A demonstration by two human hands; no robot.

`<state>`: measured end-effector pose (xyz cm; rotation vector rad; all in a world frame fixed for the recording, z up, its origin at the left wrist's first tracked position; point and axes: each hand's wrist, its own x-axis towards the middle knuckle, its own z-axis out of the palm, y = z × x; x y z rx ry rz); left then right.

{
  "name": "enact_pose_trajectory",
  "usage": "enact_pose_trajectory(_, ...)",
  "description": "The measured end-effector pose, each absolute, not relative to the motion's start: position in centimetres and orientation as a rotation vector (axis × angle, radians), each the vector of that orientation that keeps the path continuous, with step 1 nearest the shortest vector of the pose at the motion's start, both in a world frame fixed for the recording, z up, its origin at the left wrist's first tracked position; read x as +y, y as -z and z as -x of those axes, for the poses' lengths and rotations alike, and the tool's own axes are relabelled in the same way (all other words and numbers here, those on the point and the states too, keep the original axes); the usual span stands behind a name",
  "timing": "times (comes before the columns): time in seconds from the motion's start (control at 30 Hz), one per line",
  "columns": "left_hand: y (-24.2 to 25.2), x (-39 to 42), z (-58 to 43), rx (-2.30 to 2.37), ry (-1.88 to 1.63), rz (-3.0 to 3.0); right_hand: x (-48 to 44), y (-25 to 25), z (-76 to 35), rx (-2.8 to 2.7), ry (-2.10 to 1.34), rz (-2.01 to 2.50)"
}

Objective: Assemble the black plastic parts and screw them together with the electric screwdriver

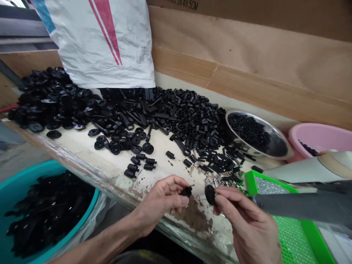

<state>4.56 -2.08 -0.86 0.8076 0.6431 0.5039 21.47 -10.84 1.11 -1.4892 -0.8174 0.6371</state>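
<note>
My left hand (161, 205) pinches a small black plastic part (186, 191) between thumb and fingertips. My right hand (246, 223) holds a black round disc-shaped part (210, 195) on edge, a short gap from the left hand's piece. Just behind both hands, the worn white workbench (176, 172) carries large spread piles of black plastic parts: wheels or discs (52, 102) at the left, short tubes (189, 117) in the middle. Loose black pegs (134, 167) lie nearer my left hand, and small metal pins (220, 179) lie beyond my right hand.
A steel bowl (254, 134) holds black pieces, beside a pink basin (319, 137). A teal basin (44, 183) of black parts sits below the bench at left. A green mesh tray (291, 234) and a grey bar (302, 205) lie right. A woven sack (99, 40) stands behind.
</note>
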Motion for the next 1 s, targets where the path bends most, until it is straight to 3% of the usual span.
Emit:
enact_pose_trajectory(0.7,1.1,-2.9,-4.9,0.895,-0.776,-1.386,-8.5,-2.9,-20.0,-1.104,-0.614,1.708)
enact_pose_trajectory(1.0,0.9,-2.8,-4.0,0.604,-0.529,-0.863,-9.2,-2.3,-19.7,-1.094,-0.637,1.695)
